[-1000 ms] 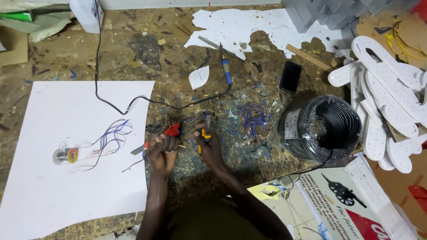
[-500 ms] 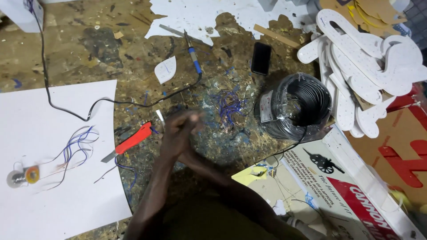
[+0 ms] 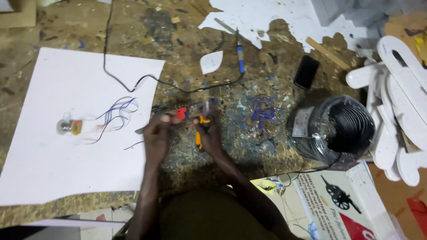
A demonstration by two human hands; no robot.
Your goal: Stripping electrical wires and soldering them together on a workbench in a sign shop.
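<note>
L hand (image 3: 156,133) gripped red-handled tool (image 3: 180,113); R hand (image 3: 208,135) closed around yellow-handled tool (image 3: 199,133), both over paint-stained desk (image 3: 249,146) just right of white sheet (image 3: 53,160), w/ black wire coil (image 3: 331,129) well apart.

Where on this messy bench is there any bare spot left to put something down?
The white sheet is bare below the small motor and its wires. The bench top is open left of the black cord. It is crowded around the wire coil, white cutouts and phone.
</note>
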